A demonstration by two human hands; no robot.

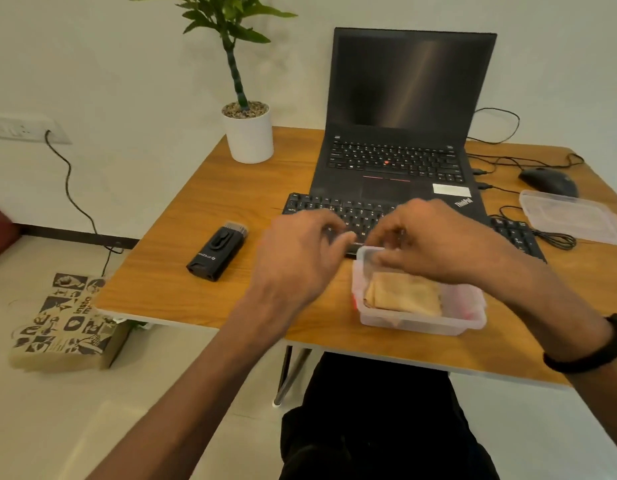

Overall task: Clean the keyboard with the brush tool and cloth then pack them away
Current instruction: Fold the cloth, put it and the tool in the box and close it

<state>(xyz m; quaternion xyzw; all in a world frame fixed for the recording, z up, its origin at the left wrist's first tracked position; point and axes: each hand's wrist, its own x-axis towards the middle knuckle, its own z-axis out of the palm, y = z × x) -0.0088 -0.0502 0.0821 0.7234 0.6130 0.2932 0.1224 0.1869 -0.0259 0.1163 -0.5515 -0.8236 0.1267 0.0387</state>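
A black external keyboard [338, 207] lies in front of the laptop, partly hidden by both hands. The black brush tool [217, 252] lies on the table to its left, untouched. A folded beige cloth [404, 294] sits inside a clear plastic container [421, 323] near the front edge. My left hand [300, 258] hovers left of the container with loosely curled fingers, holding nothing. My right hand [438, 240] reaches over the container's far rim, fingertips bent down at its far left corner. Blur hides whether they grip the rim.
An open black laptop [400, 133] stands behind the keyboard. The container's clear lid [573, 216] lies at the right, beside a black mouse [549, 181] and cables. A potted plant [248, 133] stands at the back left. A printed paper bag [64, 323] sits on the floor.
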